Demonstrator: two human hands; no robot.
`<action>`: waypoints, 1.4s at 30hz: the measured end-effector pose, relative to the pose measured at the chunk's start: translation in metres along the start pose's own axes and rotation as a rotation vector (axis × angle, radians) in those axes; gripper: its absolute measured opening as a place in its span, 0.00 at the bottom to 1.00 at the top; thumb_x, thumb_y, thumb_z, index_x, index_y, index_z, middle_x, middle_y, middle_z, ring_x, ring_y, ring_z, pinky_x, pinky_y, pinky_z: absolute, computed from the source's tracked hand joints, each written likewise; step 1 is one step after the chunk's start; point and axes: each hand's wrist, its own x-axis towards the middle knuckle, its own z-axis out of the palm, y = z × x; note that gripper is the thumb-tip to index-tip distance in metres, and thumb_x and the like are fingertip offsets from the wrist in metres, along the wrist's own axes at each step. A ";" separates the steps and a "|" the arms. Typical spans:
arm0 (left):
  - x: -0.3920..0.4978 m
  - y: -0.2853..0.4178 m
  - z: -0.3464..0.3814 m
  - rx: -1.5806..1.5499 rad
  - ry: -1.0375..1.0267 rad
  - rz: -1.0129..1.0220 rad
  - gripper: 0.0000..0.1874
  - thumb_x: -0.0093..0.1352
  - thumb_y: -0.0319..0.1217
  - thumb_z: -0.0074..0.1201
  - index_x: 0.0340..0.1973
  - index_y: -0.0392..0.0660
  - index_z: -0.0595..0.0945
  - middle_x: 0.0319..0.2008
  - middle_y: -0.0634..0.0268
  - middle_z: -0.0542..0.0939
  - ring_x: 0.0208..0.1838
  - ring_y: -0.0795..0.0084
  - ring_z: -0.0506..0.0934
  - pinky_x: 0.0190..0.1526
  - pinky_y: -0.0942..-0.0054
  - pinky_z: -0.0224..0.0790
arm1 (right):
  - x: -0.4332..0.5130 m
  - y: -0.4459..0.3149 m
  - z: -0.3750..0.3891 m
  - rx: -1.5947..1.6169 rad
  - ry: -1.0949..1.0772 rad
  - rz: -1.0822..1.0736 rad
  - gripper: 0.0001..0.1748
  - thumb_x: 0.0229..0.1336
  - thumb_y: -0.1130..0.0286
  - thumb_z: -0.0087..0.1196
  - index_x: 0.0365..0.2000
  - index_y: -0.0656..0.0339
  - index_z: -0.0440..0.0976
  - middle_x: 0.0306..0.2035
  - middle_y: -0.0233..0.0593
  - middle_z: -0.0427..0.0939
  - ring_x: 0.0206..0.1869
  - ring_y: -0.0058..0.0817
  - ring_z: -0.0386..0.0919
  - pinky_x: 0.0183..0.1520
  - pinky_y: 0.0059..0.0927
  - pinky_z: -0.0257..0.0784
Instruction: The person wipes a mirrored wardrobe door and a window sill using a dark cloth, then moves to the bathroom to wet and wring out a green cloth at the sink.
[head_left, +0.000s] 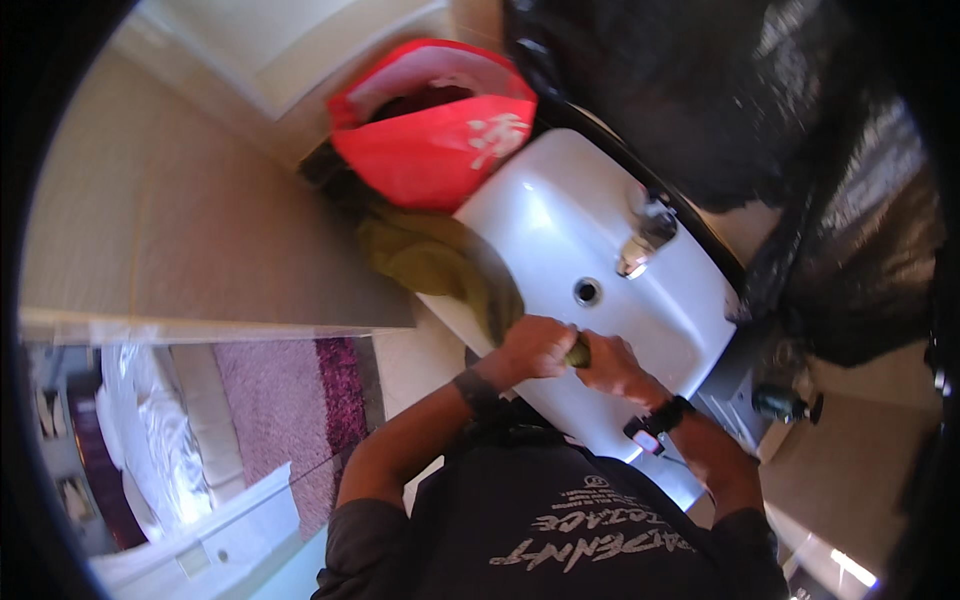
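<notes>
My left hand (536, 346) and my right hand (609, 364) are close together over the near edge of a white ceramic washbasin (592, 180). Both are closed on an olive-green cloth (450, 266); a short bunched piece of it shows between the fists. From my left hand the cloth trails up over the basin's left edge towards a red bag, somewhat blurred. The drain hole (587, 292) lies just beyond my hands, and a chrome faucet (646, 241) stands at the basin's far right side.
An open red bag (442, 157) with dark contents sits at the basin's upper left corner. Black plastic sheeting (690, 97) hangs beyond the faucet. At the right is a dark green bottle (784, 403). A wall (225, 217) and a purple rug (262, 405) are at the left.
</notes>
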 end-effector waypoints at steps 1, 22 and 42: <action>0.001 0.002 -0.004 -0.002 0.009 -0.017 0.11 0.54 0.30 0.55 0.32 0.41 0.78 0.23 0.50 0.79 0.31 0.44 0.79 0.32 0.50 0.71 | 0.000 -0.002 0.000 -0.040 0.063 -0.077 0.14 0.48 0.69 0.55 0.37 0.61 0.71 0.30 0.57 0.80 0.37 0.60 0.79 0.41 0.54 0.74; 0.043 -0.012 -0.037 -0.562 -0.365 -0.385 0.18 0.51 0.27 0.64 0.36 0.33 0.81 0.22 0.58 0.80 0.25 0.69 0.79 0.29 0.69 0.71 | 0.025 0.008 0.012 0.061 0.477 -0.217 0.27 0.40 0.79 0.63 0.47 0.59 0.72 0.41 0.46 0.77 0.35 0.52 0.79 0.34 0.46 0.76; 0.013 0.006 -0.041 -0.009 0.042 0.061 0.41 0.56 0.29 0.64 0.66 0.39 0.67 0.52 0.46 0.75 0.52 0.46 0.75 0.54 0.53 0.67 | 0.014 0.017 0.001 0.657 -0.064 0.261 0.12 0.51 0.65 0.63 0.30 0.63 0.74 0.21 0.39 0.76 0.17 0.33 0.72 0.20 0.32 0.66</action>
